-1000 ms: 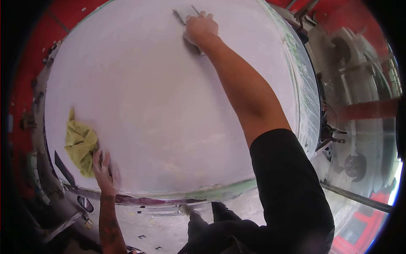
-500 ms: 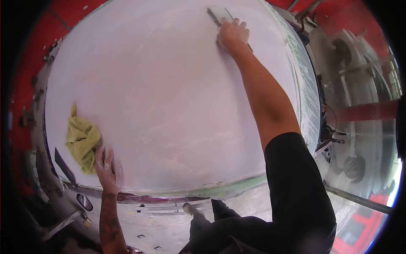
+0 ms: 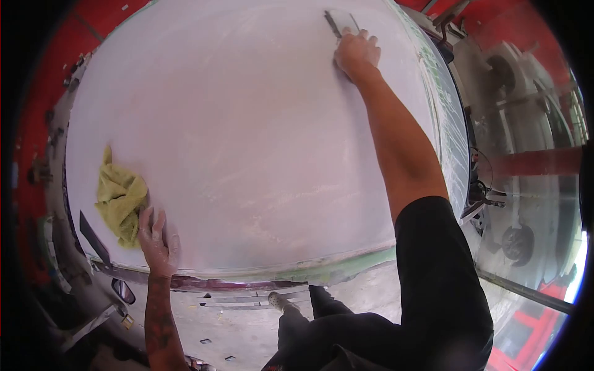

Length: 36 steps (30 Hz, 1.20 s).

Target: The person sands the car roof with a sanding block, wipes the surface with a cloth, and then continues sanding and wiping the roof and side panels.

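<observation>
A broad, pale primer-coated car panel (image 3: 247, 142), dusty and smudged, spreads out before me. At its far right, my right hand (image 3: 359, 54) grips a flat sanding block (image 3: 333, 23) with dark edges, pressed against the surface. Part of the block is hidden under my fingers and palm. My left hand (image 3: 159, 244) lies at the near left of the panel, whitened with dust, its fingers stretched out. Right beside those fingertips is a crumpled yellow-green cloth (image 3: 122, 201).
Green, white-streaked edging (image 3: 442, 117) runs down the panel's right side. A dark strip (image 3: 93, 238) lies at the near left corner, above a side mirror (image 3: 123, 290). At the right stands another vehicle (image 3: 526, 123) behind hazy sheeting. My shoe (image 3: 278, 301) shows on the pale floor.
My right hand has slid slightly to the right across the panel with the sanding block. My left hand and the cloth keep their places on the panel.
</observation>
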Each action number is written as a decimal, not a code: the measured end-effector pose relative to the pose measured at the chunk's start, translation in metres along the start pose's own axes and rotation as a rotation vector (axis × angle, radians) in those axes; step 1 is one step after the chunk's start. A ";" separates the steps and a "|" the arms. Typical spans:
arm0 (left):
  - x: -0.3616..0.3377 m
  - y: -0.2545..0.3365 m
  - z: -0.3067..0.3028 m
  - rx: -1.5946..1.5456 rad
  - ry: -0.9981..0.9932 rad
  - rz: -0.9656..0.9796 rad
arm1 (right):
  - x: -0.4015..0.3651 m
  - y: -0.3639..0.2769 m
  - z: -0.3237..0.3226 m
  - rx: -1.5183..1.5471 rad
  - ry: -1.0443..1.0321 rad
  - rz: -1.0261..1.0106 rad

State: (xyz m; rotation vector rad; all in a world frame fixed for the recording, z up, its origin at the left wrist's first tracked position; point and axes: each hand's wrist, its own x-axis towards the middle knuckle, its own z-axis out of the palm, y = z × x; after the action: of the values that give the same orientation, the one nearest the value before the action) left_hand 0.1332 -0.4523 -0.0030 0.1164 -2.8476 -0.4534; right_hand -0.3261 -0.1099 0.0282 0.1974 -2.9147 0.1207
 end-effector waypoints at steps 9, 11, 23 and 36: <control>0.002 0.000 -0.001 0.022 0.010 0.025 | -0.013 0.012 0.004 0.021 0.060 -0.162; 0.001 0.001 0.001 -0.021 0.030 0.015 | -0.003 0.074 -0.002 -0.015 -0.014 0.093; -0.001 0.004 -0.002 -0.031 -0.024 -0.033 | -0.013 -0.022 -0.007 0.164 0.080 -0.109; 0.002 0.002 -0.002 0.039 -0.010 0.020 | -0.019 -0.159 -0.017 0.162 -0.065 -0.379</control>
State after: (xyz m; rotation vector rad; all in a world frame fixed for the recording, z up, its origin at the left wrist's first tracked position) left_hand 0.1316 -0.4513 0.0001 0.0926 -2.8652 -0.3949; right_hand -0.2818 -0.2630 0.0516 0.7862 -2.8685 0.2916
